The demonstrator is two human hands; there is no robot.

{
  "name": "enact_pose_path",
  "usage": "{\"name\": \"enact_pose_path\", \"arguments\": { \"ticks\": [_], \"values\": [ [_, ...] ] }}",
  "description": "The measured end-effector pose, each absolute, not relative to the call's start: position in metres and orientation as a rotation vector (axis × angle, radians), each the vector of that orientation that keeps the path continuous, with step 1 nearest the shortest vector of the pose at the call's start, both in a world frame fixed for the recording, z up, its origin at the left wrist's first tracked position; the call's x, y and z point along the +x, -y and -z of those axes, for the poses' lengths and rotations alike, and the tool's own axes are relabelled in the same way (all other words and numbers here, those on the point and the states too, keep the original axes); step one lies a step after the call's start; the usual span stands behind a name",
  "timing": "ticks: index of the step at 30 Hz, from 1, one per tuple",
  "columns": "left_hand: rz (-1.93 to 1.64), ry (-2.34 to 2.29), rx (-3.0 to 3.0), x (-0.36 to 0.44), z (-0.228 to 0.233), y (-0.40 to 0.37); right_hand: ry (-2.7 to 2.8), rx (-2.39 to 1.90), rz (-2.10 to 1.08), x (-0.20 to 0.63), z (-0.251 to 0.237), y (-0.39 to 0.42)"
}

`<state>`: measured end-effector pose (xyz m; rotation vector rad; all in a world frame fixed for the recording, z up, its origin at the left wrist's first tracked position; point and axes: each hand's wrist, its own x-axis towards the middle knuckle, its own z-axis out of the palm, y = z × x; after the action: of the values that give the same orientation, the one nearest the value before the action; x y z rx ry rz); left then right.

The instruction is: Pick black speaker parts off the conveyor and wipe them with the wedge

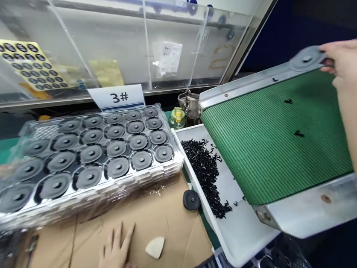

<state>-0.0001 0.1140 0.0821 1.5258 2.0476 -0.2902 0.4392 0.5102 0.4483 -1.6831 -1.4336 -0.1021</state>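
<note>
My right hand [345,57] pinches the edge of a round grey plastic disc [306,59] with a small central hub, over the far rail of a green conveyor belt [276,140]. Spread flat on a cardboard sheet [176,229], my left hand [113,257] holds nothing. A cream, rounded-triangular piece [155,247] lies just right of it. Another dark disc [191,200] rests on the cardboard's right edge. Behind my left hand, a stack of clear plastic trays [150,171] carries rows of similar grey discs; one pocket at the back left has no disc.
A white bin [239,243] under the belt's end contains many small black pieces [203,170]; a few lie on the belt. At the back are a "3#" sign [117,98], a green-lidded jar [177,118] and a transparent partition with a sticker sheet [26,61]. More discs sit in trays below the bin.
</note>
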Motion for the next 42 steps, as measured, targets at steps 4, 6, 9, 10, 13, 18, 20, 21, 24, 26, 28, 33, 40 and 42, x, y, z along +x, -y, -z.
{"name": "enact_pose_path", "arguments": {
  "ticks": [4, 6, 9, 10, 13, 18, 20, 21, 24, 26, 28, 33, 40, 42],
  "values": [
    [-0.596, -1.758, 1.168, 0.011, -0.122, -0.121, 1.841, -1.451, -0.411, 0.343, -0.447, -0.435],
    [-0.935, -1.366, 0.791, 0.027, -0.159, -0.123, 2.217, -1.335, -0.719, 0.296, -0.438, -0.377],
    [-1.018, -0.626, 0.236, 0.055, -0.214, -0.12, 2.684, -0.967, -1.279, 0.241, -0.414, -0.286],
    [-0.959, -0.465, 0.158, 0.063, -0.228, -0.116, 2.752, -0.846, -1.387, 0.229, -0.403, -0.261],
    [-0.883, -0.208, 0.051, 0.075, -0.25, -0.097, 2.812, -0.641, -1.461, 0.209, -0.372, -0.208],
    [-0.915, -0.159, -0.031, 0.061, -0.248, -0.049, 2.633, -0.625, -1.545, 0.201, -0.327, -0.175],
    [-1.016, -0.199, -0.079, 0.053, -0.244, -0.03, 2.525, -0.685, -1.538, 0.201, -0.307, -0.163],
    [-1.068, -0.22, -0.107, 0.049, -0.242, -0.023, 2.477, -0.701, -1.513, 0.203, -0.296, -0.155],
    [-1.177, -0.27, -0.175, 0.04, -0.239, -0.004, 2.339, -0.711, -1.476, 0.208, -0.261, -0.126],
    [-1.196, -0.293, -0.191, 0.037, -0.237, 0.004, 2.244, -0.722, -1.522, 0.21, -0.241, -0.105],
    [-1.21, -0.31, -0.201, 0.035, -0.234, 0.009, 2.169, -0.738, -1.534, 0.211, -0.229, -0.085],
    [-1.282, -0.337, -0.253, 0.035, -0.23, 0.016, 2.312, -0.766, -1.185, 0.201, -0.221, -0.051],
    [-1.35, -0.441, -0.304, 0.045, -0.231, 0.017, 2.415, -0.868, -0.86, 0.191, -0.219, -0.041],
    [-1.364, -0.458, -0.314, 0.048, -0.229, 0.016, 2.42, -0.88, -0.836, 0.191, -0.219, -0.042]
  ]
}}
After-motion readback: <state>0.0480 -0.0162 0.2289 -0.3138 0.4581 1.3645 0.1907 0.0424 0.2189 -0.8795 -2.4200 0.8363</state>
